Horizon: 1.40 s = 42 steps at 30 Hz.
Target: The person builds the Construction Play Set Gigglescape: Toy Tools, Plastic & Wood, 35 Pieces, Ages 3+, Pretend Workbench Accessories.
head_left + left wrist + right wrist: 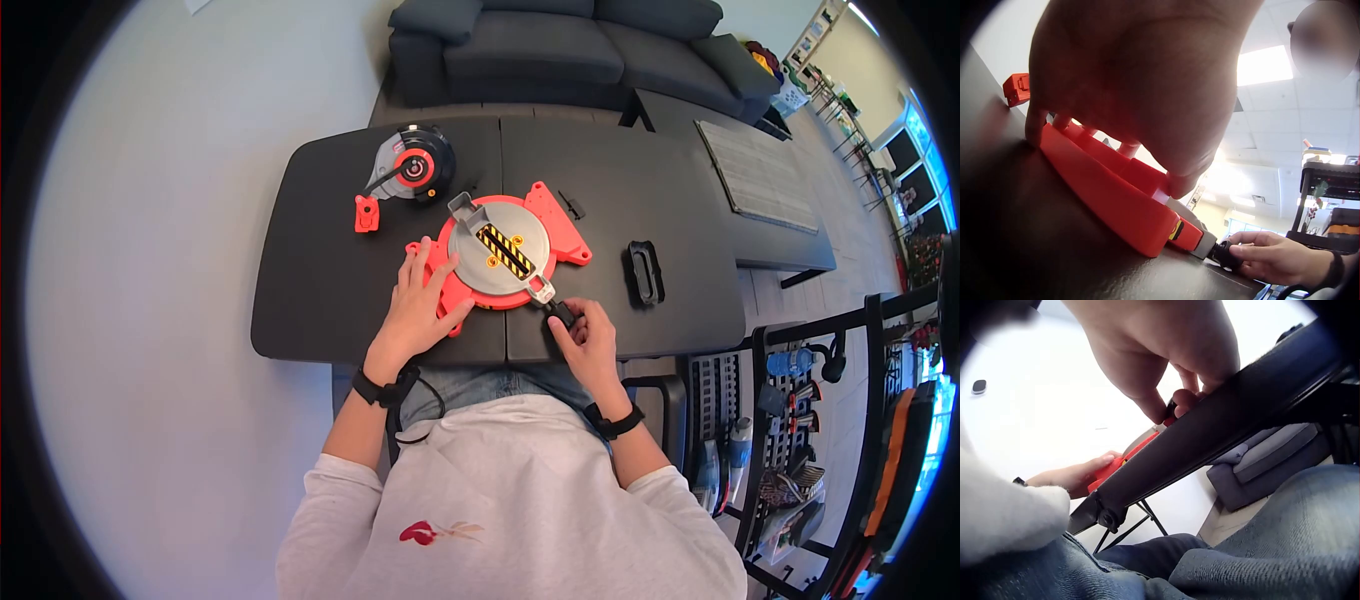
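A round toy base with red feet [565, 235] and a grey disc top [470, 255] lies on the black table. A yellow-and-black striped slot crosses the disc. My left hand [412, 300] rests over the red foot at its near left, fingers spread and touching it; the left wrist view shows the fingertips along the red edge [1104, 194]. At the base's near right, my right hand [590, 345] pinches a small black knob [563, 313] between thumb and fingers. That knob sits at the end of a grey tab [541, 291]. In the right wrist view, the fingers partly hide it.
A grey-and-black round toy part [415, 165] with a red-tipped arm [367, 213] stands at the table's back left. A black oblong tray-like piece [646, 273] lies at right, and a small black strip [571, 205] behind the base. The table's near edge borders my lap.
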### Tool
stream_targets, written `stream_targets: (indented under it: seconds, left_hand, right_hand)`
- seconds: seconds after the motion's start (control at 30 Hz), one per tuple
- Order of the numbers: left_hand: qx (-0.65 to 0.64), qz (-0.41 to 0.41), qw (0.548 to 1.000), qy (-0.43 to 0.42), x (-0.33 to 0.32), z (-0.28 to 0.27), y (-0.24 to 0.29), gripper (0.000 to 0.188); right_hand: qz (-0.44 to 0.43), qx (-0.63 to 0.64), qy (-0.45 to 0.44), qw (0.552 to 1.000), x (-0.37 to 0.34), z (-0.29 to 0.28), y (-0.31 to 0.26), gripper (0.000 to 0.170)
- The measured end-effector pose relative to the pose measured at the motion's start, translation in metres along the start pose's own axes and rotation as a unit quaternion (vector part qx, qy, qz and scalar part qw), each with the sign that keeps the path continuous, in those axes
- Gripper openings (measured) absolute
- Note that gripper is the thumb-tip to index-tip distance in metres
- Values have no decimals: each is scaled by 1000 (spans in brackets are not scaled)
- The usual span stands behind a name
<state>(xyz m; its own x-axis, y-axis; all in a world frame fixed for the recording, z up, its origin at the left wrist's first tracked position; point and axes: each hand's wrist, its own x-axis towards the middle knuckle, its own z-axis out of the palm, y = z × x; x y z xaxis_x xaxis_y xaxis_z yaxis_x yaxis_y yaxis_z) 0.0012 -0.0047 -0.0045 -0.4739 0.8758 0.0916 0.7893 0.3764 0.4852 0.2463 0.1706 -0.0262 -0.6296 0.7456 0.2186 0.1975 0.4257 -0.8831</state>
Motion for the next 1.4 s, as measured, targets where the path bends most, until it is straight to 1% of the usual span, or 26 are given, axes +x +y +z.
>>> stream_targets:
  seconds: [0.37,0.67,0.97,1.17,1.27,1.37,1.4]
  left_hand:
    - [1,-5,1000,-1,0,-1,1,73]
    - [-3,-11,1000,-8,0,-3,3,74]
    - [-8,6,1000,10,0,3,-5,76]
    - [-9,2,1000,4,0,2,-4,76]
    - [-8,-1,1000,1,0,1,-3,76]
    - [-6,-3,1000,-2,0,0,-2,76]
    - [-7,-3,1000,-2,0,0,-2,76]
  right_hand:
    - [-12,-12,-1,1000,1,0,4,33]
    - [-8,-9,-1,1000,1,-1,1,32]
    - [7,5,-7,1000,1,-1,0,32]
    - [-5,4,-6,1000,1,-2,1,31]
    - [-22,-9,23,999,1,1,10,33]
    - [-35,-48,5,998,0,1,14,33]
    - [-25,-38,4,999,0,0,9,32]
